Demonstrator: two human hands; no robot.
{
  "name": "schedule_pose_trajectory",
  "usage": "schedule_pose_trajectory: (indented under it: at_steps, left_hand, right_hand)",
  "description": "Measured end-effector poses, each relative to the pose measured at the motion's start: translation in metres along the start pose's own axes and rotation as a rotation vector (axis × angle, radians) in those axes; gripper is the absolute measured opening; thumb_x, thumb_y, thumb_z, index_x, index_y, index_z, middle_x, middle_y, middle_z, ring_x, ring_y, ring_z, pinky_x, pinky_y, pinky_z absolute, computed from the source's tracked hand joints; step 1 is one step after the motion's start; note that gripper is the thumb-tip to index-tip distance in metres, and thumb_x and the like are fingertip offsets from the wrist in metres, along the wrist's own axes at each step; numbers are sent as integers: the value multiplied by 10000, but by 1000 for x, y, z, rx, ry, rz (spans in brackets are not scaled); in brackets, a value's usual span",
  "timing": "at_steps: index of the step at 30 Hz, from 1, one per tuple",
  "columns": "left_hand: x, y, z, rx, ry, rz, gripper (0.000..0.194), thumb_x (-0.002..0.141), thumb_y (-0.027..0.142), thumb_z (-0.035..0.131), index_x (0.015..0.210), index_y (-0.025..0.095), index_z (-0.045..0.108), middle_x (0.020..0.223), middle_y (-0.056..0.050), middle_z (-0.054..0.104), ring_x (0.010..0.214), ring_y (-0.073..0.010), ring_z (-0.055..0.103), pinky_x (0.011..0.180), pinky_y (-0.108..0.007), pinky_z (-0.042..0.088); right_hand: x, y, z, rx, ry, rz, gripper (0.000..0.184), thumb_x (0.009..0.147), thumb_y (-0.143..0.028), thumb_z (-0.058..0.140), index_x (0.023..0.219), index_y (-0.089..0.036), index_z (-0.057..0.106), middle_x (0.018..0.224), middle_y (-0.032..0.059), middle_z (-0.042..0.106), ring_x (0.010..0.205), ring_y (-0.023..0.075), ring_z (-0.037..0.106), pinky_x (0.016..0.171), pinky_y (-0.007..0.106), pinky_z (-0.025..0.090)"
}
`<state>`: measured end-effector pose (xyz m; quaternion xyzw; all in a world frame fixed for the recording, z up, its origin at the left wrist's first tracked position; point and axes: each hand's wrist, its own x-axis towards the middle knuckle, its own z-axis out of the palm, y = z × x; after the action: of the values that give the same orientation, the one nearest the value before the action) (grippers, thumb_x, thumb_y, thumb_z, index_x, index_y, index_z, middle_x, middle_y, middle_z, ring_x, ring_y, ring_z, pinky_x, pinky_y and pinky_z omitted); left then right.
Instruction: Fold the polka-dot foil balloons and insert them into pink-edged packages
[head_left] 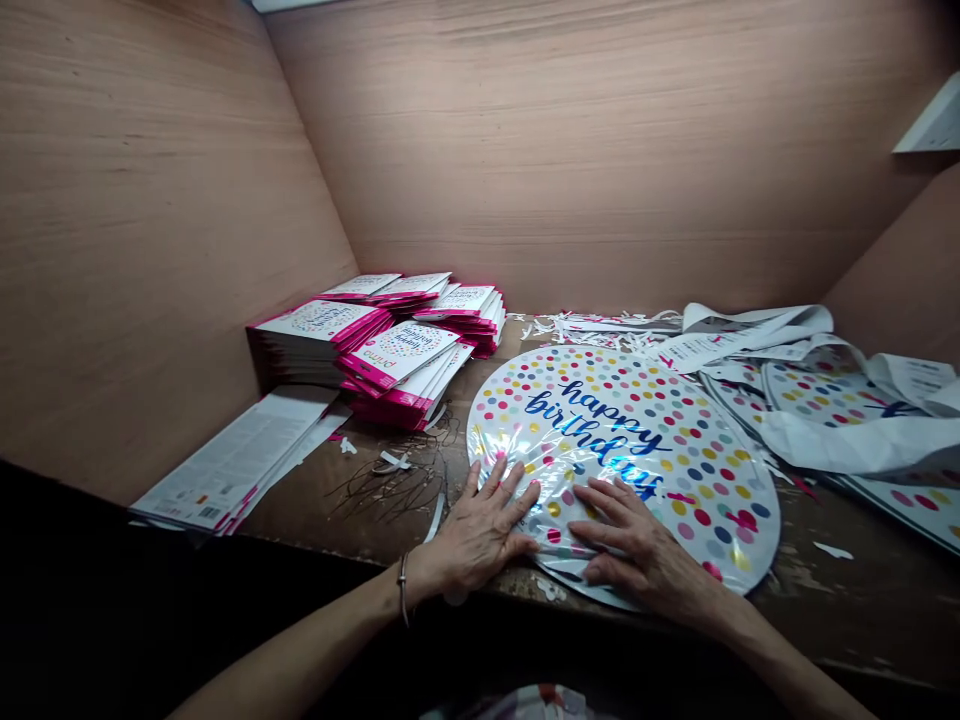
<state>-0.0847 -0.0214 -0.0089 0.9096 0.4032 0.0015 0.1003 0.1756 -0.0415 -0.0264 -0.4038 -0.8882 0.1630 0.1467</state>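
A flat foil balloon (495, 400), round and white with coloured dots and blue "happy birthday" lettering, lies on the dark table. My left hand (480, 525) rests palm down on its lower left edge, fingers spread. On the lower middle of the same balloon lies my right hand (637, 545), its fingers stretched out and slightly apart. Neither hand grips anything. Light glints off the creased foil between them.
Stacks of pink-edged white packets (322, 325) stand at the back left. Flat printed cards (232, 460) lie before them. More dotted balloons (817, 390) and long white paper strips (832, 445) cover the right. Paper scraps (577, 328) litter the back. Wooden panels (570, 150) enclose the table.
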Motion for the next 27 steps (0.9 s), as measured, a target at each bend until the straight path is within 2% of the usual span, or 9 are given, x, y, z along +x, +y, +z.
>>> schedule_pose_trajectory:
  at_steps: [5, 8, 11, 14, 16, 19, 22, 25, 27]
  left_hand:
    - [5, -4, -26, -72, -119, 2, 522, 934, 477, 334, 1407, 259, 295, 1482, -120, 213, 1372, -339, 105, 1064, -569, 134]
    - [10, -18, -45, -184, -224, 67, 563, 876, 519, 456, 1370, 262, 375, 1462, -104, 276, 1366, -338, 146, 1074, -545, 135]
    - [12, -36, -52, -359, -308, 103, 769, 714, 530, 670, 1370, 261, 375, 1443, -89, 325, 1365, -328, 159, 1097, -498, 126]
    - [11, -48, -51, -516, -295, 74, 993, 555, 508, 788, 1395, 263, 320, 1453, -82, 308, 1361, -320, 180, 1107, -462, 139]
    - [9, -52, -52, -625, -274, 77, 1003, 550, 510, 789, 1398, 282, 306, 1461, -62, 295, 1355, -302, 213, 1108, -439, 160]
    - [9, -56, -56, -740, -220, 93, 892, 639, 506, 738, 1394, 290, 315, 1459, -49, 302, 1347, -266, 254, 1102, -401, 200]
    - [13, -60, -57, -571, -129, 141, 771, 727, 512, 667, 1385, 285, 335, 1485, -57, 231, 1377, -264, 160, 1116, -440, 100]
    - [18, -60, -50, -324, -158, 175, 736, 770, 567, 590, 1394, 297, 307, 1489, -67, 203, 1387, -290, 83, 1081, -537, -51]
    - [15, -52, -39, -220, -173, 173, 710, 803, 614, 499, 1402, 298, 284, 1486, -76, 203, 1385, -302, 80, 1061, -570, -78]
  right_hand:
    - [6, -11, -2, 158, 94, 1, 212, 896, -320, 486, 883, -238, 681, 996, 58, 633, 997, 225, 517, 887, 391, 391]
    - [13, -15, -6, 286, 145, 132, 254, 880, -297, 471, 700, -196, 619, 811, 42, 606, 810, 187, 521, 758, 339, 392]
    - [21, -15, -14, 490, 159, 342, 283, 830, -336, 470, 590, -189, 497, 703, 19, 540, 713, 162, 481, 665, 294, 365]
    - [30, -11, -22, 627, 133, 531, 325, 778, -410, 481, 549, -197, 393, 592, -15, 435, 602, 133, 401, 557, 268, 305]
    - [35, -6, -27, 670, 115, 580, 343, 780, -445, 463, 557, -197, 382, 561, -32, 389, 551, 115, 353, 513, 259, 274]
    - [39, 1, -30, 715, 104, 601, 356, 797, -479, 444, 587, -197, 382, 542, -49, 357, 506, 96, 319, 478, 246, 261]
    - [38, 1, -31, 717, 104, 590, 361, 808, -478, 451, 589, -192, 417, 545, -40, 407, 517, 105, 383, 487, 245, 308]
    - [26, -6, -28, 559, 107, 374, 292, 841, -423, 457, 787, -181, 610, 830, 34, 617, 802, 177, 557, 728, 286, 440]
    - [12, -11, -25, 377, 74, 195, 332, 850, -415, 483, 1067, -204, 620, 1148, 79, 592, 1080, 233, 509, 948, 362, 385]
